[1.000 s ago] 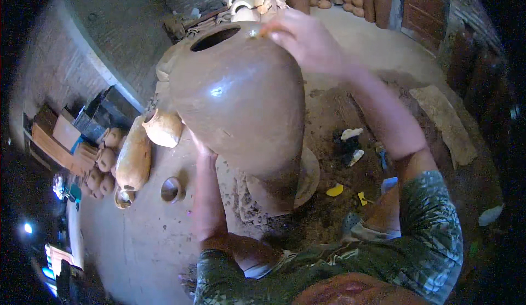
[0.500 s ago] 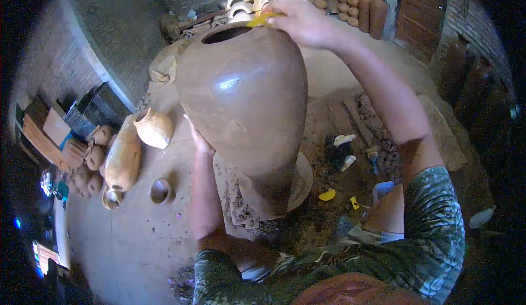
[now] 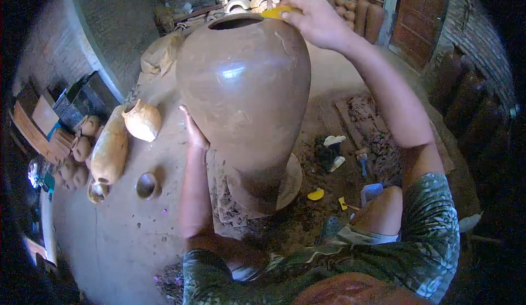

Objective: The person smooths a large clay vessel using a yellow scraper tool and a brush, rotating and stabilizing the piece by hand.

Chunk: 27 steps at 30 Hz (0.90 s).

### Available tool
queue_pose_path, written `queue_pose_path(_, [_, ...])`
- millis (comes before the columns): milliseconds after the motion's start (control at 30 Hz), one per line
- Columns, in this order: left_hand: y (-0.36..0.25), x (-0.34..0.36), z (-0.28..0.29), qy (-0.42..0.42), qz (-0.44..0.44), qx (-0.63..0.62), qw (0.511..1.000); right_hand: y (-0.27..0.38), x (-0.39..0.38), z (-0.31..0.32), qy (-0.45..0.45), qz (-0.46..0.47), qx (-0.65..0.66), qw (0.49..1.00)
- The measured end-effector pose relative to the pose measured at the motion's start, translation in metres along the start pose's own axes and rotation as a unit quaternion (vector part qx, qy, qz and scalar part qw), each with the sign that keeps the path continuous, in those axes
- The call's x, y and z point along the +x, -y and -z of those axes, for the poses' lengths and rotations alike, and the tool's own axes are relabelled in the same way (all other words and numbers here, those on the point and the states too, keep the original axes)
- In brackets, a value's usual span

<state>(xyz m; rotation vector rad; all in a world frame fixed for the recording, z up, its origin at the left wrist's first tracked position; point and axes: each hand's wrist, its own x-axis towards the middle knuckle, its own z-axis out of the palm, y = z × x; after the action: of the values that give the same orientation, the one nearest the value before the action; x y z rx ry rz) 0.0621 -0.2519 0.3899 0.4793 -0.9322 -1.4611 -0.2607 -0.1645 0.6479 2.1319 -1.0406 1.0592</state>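
Note:
A large wet brown clay pot (image 3: 246, 102) with a wide dark mouth stands upright on a round base (image 3: 290, 190). My right hand (image 3: 315, 20) pinches a flat yellow scraper (image 3: 272, 13) against the shoulder beside the rim, at the upper right. My left hand (image 3: 194, 129) lies along the pot's lower left side, its visible fingers stretched out; some are hidden behind the curve. On the muddy floor at the right lie a second yellow scraper (image 3: 315, 194), a small yellow tool (image 3: 342, 203) and a blue-handled brush (image 3: 364, 165).
Broken fired jars (image 3: 109, 151), a small bowl (image 3: 147, 186) and several stacked pots (image 3: 81, 149) are on the left. Curved clay pieces (image 3: 238, 6) are piled behind the pot. Tall clay cylinders (image 3: 471, 102) line the right wall. A wooden door (image 3: 411, 25) is at the back right.
My right hand has moved upward and along the shoulder with the yellow scraper, which shows more now. My left hand has shifted up the pot's side. The whole view has shifted slightly.

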Motion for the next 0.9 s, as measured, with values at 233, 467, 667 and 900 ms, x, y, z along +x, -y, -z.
queue_pose_path(233, [-0.022, -0.018, -0.005, 0.000, -0.015, 0.031, 0.999, 0.062, -0.054, -0.004, -0.015, 0.066, -0.024, 0.997])
queue_pose_path(467, [-0.024, -0.023, -0.036, -0.020, -0.020, 0.040, 0.999, 0.050, -0.038, 0.011, -0.094, 0.148, -0.053, 0.983])
queue_pose_path(667, [-0.025, -0.028, -0.037, -0.013, -0.011, 0.051, 0.999, 0.053, -0.009, 0.001, -0.020, 0.092, -0.036, 0.995])
queue_pose_path(900, [-0.029, -0.032, -0.041, -0.013, -0.023, 0.063, 0.998, 0.075, -0.063, 0.010, 0.023, 0.180, -0.007, 0.983])
